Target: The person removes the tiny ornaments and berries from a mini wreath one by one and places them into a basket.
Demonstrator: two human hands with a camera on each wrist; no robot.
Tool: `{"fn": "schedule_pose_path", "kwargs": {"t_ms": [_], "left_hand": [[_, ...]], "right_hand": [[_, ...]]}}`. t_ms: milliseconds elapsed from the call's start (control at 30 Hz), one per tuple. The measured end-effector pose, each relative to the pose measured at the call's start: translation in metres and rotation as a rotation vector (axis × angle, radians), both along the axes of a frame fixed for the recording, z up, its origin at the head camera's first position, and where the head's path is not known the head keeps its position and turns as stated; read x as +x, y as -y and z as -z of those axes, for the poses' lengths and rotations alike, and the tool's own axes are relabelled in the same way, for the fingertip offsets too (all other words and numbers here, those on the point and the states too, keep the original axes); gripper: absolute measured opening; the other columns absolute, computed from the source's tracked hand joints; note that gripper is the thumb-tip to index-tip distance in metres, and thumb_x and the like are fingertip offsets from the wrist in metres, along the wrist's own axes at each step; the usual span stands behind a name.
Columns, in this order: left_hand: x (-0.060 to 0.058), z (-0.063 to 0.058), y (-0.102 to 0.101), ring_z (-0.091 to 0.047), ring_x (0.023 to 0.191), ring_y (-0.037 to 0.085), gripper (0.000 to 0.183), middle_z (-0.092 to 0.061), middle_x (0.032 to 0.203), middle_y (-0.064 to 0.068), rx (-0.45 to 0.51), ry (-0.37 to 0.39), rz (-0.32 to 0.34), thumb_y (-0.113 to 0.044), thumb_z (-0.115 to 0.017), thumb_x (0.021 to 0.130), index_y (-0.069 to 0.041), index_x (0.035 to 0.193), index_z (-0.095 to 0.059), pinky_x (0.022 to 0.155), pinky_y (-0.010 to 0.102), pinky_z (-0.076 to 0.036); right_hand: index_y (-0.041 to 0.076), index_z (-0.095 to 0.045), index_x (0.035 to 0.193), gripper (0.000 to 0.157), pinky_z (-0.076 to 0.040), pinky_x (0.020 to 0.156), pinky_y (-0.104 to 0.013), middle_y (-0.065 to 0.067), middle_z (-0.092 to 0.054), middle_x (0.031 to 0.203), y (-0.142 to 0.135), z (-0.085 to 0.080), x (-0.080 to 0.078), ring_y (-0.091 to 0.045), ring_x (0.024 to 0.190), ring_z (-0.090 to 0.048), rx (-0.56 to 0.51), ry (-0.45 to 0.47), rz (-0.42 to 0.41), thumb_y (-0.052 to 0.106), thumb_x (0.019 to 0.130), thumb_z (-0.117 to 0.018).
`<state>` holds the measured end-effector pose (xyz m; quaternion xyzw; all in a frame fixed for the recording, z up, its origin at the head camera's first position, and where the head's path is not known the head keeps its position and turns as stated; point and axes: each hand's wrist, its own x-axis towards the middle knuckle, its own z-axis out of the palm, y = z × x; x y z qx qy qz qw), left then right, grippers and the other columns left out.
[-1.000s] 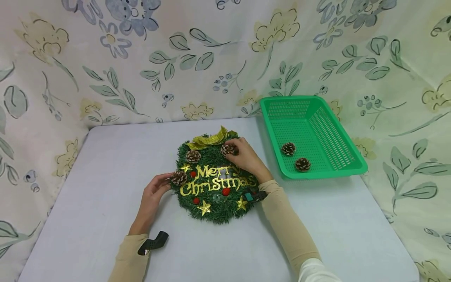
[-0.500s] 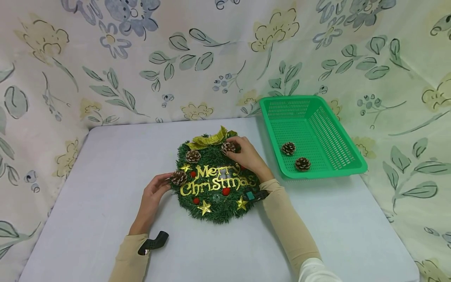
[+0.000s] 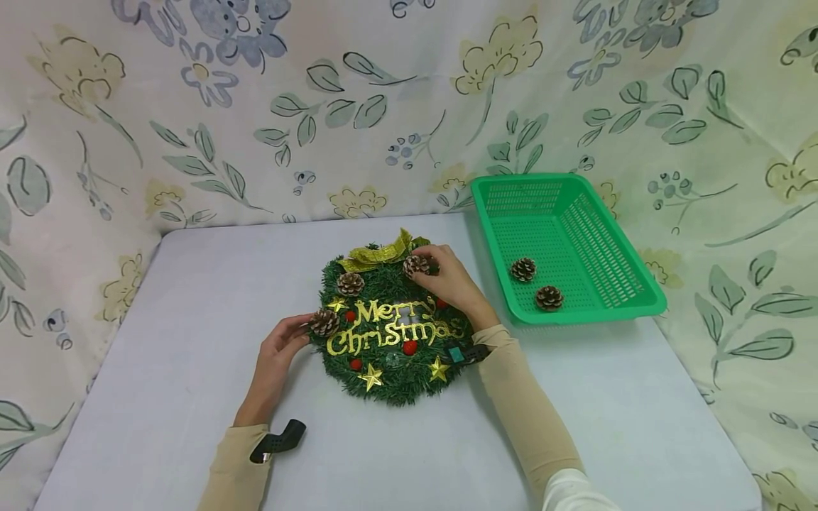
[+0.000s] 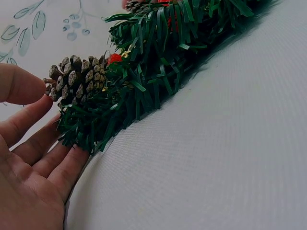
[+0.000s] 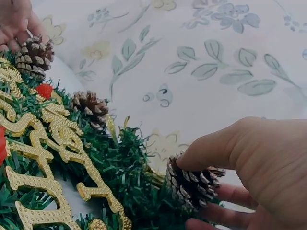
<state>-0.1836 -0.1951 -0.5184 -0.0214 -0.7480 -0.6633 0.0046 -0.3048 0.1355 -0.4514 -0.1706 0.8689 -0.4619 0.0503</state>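
A green tinsel wreath (image 3: 399, 387) lies on the table with gold "Merry Christmas" lettering (image 3: 377, 337) across it. At its upper right my right hand (image 3: 450, 284) pinches a brown pine cone (image 5: 189, 182) between thumb and fingers, close over the tinsel. My left hand (image 3: 281, 341) is at the wreath's left edge, its fingers (image 4: 67, 167) extended against the tinsel. The left thumb and index fingertips meet the end of a second pine cone (image 4: 79, 79) sitting there. Another pine cone (image 3: 350, 284) sits on the upper left of the wreath, below a gold ribbon (image 3: 377, 257).
A green plastic basket (image 3: 591, 314) stands at the right of the white table (image 3: 192, 284), with two pine cones (image 3: 537, 284) inside. Gold stars (image 3: 371, 377) and red balls (image 3: 410, 348) decorate the wreath. Flowered cloth (image 3: 358, 142) hangs behind the table.
My right hand has shifted slightly up and to the right with the pine cone in its fingers. The left hand, the wreath and the basket have stayed in place.
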Motion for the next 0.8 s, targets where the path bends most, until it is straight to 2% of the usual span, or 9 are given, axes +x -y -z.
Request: {"fn": "schedule_pose_path", "kwargs": {"t_ms": [400, 800], "left_hand": [[0.001, 0.0, 0.0, -0.058, 0.117, -0.005, 0.037, -0.06, 0.126, -0.02, 0.013, -0.002, 0.002, -0.009, -0.051, 0.105, 0.005, 0.139, -0.051, 0.095, 0.012, -0.048], [0.0, 0.0, 0.0, -0.058, 0.116, -0.004, 0.037, -0.061, 0.125, -0.021, 0.019, 0.003, 0.0, -0.008, -0.052, 0.104, 0.006, 0.138, -0.051, 0.094, 0.012, -0.049]], "right_hand": [[0.009, -0.055, 0.141, 0.047, -0.052, 0.097, -0.05, -0.014, -0.053, 0.138, -0.004, -0.013, 0.005, -0.031, 0.12, -0.057, -0.048, -0.005, 0.031, 0.017, 0.096, -0.068], [0.005, -0.055, 0.141, 0.047, -0.054, 0.096, -0.049, -0.016, -0.053, 0.141, -0.01, -0.019, 0.005, -0.034, 0.121, -0.058, -0.09, -0.031, 0.035, 0.013, 0.096, -0.068]]}}
